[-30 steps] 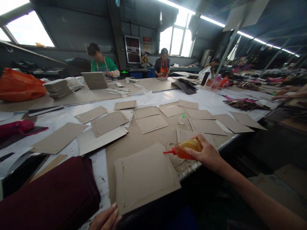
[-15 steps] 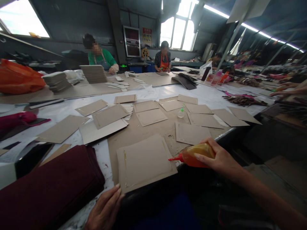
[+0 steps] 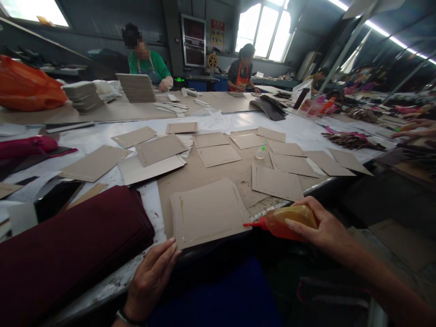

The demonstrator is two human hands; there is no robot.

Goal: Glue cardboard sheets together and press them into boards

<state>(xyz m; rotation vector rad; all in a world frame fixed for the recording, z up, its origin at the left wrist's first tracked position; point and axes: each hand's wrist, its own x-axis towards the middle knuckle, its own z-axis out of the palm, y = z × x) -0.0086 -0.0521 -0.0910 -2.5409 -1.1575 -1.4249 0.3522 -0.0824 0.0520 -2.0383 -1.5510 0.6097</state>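
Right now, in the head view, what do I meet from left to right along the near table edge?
Dark red stack of folded fabric → left hand → square brown cardboard sheet → orange squeeze bottle with red nozzle → right hand.

The left hand (image 3: 151, 277) rests flat and open; the right hand (image 3: 323, 229) keeps a closed grip.

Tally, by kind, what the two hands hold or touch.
Orange plastic squeeze bottle with red nozzle: 1, gripped in the right hand
Square grey-brown cardboard panel: 1, with the left hand at its near corner
Total: 2
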